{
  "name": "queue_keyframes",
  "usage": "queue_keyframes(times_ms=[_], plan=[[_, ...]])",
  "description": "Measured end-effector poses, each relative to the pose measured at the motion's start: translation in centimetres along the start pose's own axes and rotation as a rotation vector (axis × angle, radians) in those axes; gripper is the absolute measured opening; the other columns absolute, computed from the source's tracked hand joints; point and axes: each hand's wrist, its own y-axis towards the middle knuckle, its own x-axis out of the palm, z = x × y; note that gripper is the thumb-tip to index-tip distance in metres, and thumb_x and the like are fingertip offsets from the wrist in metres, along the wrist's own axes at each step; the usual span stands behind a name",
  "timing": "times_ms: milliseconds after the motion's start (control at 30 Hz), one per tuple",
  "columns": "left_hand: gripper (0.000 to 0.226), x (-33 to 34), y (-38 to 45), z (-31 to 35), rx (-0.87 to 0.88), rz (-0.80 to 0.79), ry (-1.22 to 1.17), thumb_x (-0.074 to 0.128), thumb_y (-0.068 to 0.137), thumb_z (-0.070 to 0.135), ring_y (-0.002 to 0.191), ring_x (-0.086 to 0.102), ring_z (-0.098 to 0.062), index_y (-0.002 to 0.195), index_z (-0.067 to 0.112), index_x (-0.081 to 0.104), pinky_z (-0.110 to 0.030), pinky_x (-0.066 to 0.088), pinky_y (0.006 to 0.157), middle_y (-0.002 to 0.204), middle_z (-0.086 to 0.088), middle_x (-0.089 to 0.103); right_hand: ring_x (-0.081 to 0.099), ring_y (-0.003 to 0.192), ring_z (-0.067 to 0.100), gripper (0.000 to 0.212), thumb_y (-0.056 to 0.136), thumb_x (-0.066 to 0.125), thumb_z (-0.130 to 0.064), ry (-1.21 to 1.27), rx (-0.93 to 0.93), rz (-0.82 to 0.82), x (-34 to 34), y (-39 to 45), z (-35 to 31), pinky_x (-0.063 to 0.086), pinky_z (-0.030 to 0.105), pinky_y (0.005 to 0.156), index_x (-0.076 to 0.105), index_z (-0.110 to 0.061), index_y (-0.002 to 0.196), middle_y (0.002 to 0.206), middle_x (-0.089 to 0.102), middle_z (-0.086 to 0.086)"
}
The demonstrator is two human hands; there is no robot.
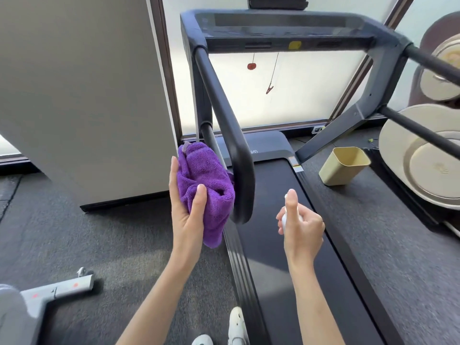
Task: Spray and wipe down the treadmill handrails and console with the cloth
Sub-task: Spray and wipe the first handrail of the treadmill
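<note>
My left hand (187, 207) grips a bunched purple cloth (207, 185) and holds it against the outer side of the black left handrail (225, 115), near the rail's rounded lower end. My right hand (300, 222) grips a small white spray bottle (286, 215), mostly hidden by the fingers, with one finger on top of its nozzle; it hovers over the treadmill belt (276, 240), to the right of the rail. The dark console (286, 23) sits at the top. The right handrail (433, 63) runs off to the right edge.
A grey panel (82, 95) stands to the left. A beige bin (344, 165) sits on the floor right of the belt, beside round cream equipment discs (423, 155). A grey machine foot (57, 290) lies at lower left. A red safety clip (270, 89) hangs below the console.
</note>
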Motion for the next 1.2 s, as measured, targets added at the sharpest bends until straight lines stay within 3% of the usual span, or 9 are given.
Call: queue_keyframes(times_ms=[167, 267, 433, 533, 633, 767, 900, 1033, 1200], plan=[[0.070, 5.2, 0.5, -0.6, 0.112, -0.073, 0.145, 0.063, 0.090, 0.030, 0.143, 0.028, -0.003, 0.149, 0.035, 0.025, -0.022, 0.026, 0.116, 0.154, 0.018, 0.030, 0.062, 0.058, 0.028, 0.076, 0.075, 0.032, -0.085, 0.018, 0.035, 0.009, -0.2, 0.5, 0.1, 0.041, 0.033, 0.070, 0.053, -0.017, 0.049, 0.054, 0.063, 0.004], [0.082, 7.1, 1.0, -1.8, 0.151, -0.015, 0.320, 0.073, 0.080, 0.040, 0.140, 0.035, -0.008, 0.149, 0.032, 0.030, -0.011, 0.030, 0.107, 0.151, 0.006, 0.037, 0.062, 0.057, 0.027, 0.077, 0.074, 0.032, -0.086, 0.027, 0.048, -0.007, -0.1, 0.8, -0.1, 0.042, 0.033, 0.070, 0.055, -0.016, 0.051, 0.052, 0.062, 0.004], [0.090, 5.2, -0.6, -5.2, 0.116, -0.030, 0.309, 0.081, 0.072, 0.035, 0.134, 0.047, -0.015, 0.144, 0.048, 0.028, -0.047, 0.042, 0.107, 0.148, 0.006, 0.045, 0.061, 0.056, 0.025, 0.081, 0.074, 0.030, -0.087, 0.020, 0.044, -0.041, 0.1, 1.1, 0.1, 0.040, 0.030, 0.068, 0.058, -0.013, 0.053, 0.046, 0.057, 0.000], [0.088, 4.4, -1.5, -6.1, 0.067, -0.047, 0.308, 0.079, 0.069, 0.039, 0.133, 0.048, -0.013, 0.140, 0.053, 0.030, -0.048, 0.041, 0.107, 0.148, 0.009, 0.045, 0.061, 0.057, 0.026, 0.082, 0.074, 0.030, -0.087, 0.029, 0.052, -0.060, 0.4, 1.2, 0.2, 0.041, 0.032, 0.069, 0.058, -0.013, 0.054, 0.045, 0.055, -0.001], [0.086, 4.6, -1.5, -5.2, 0.046, -0.041, 0.305, 0.080, 0.069, 0.040, 0.133, 0.045, -0.007, 0.138, 0.054, 0.032, -0.038, 0.039, 0.111, 0.147, 0.015, 0.044, 0.059, 0.054, 0.024, 0.082, 0.074, 0.031, -0.087, 0.050, 0.061, -0.080, 0.5, 1.1, 0.0, 0.043, 0.033, 0.069, 0.058, -0.012, 0.054, 0.045, 0.054, -0.002], [0.084, 8.2, 1.5, -1.3, 0.124, 0.119, 0.375, 0.079, 0.077, 0.037, 0.132, 0.037, 0.007, 0.147, 0.031, 0.032, -0.006, 0.030, 0.102, 0.146, 0.022, 0.036, 0.054, 0.048, 0.018, 0.083, 0.073, 0.034, -0.087, 0.089, 0.062, -0.093, 0.5, 1.6, -0.8, 0.049, 0.039, 0.073, 0.058, -0.010, 0.054, 0.048, 0.056, 0.005], [0.085, 9.7, 4.0, 0.4, 0.133, 0.172, 0.566, 0.078, 0.077, 0.037, 0.127, 0.050, -0.013, 0.148, 0.036, 0.032, -0.026, 0.044, 0.094, 0.147, 0.006, 0.040, 0.052, 0.046, 0.016, 0.079, 0.074, 0.037, -0.085, 0.127, 0.056, -0.091, 0.5, 2.1, -1.7, 0.053, 0.048, 0.076, 0.058, -0.012, 0.054, 0.053, 0.061, 0.008], [0.092, 6.8, 0.3, -2.8, 0.100, 0.031, 0.393, 0.083, 0.075, 0.029, 0.132, 0.046, -0.005, 0.149, 0.040, 0.029, -0.035, 0.045, 0.106, 0.148, 0.018, 0.041, 0.052, 0.048, 0.020, 0.076, 0.076, 0.038, -0.084, 0.141, 0.042, -0.103, 0.5, 1.9, -1.9, 0.054, 0.051, 0.075, 0.059, -0.013, 0.056, 0.047, 0.056, 0.004], [0.087, 4.9, -2.0, -4.4, -0.088, -0.022, 0.349, 0.080, 0.072, 0.042, 0.123, 0.055, -0.006, 0.142, 0.053, 0.030, -0.041, 0.046, 0.104, 0.139, 0.014, 0.054, 0.052, 0.051, 0.022, 0.081, 0.076, 0.037, -0.084, 0.122, 0.056, -0.107, 0.6, 1.1, -1.5, 0.053, 0.052, 0.079, 0.055, -0.008, 0.055, 0.044, 0.052, 0.001]])
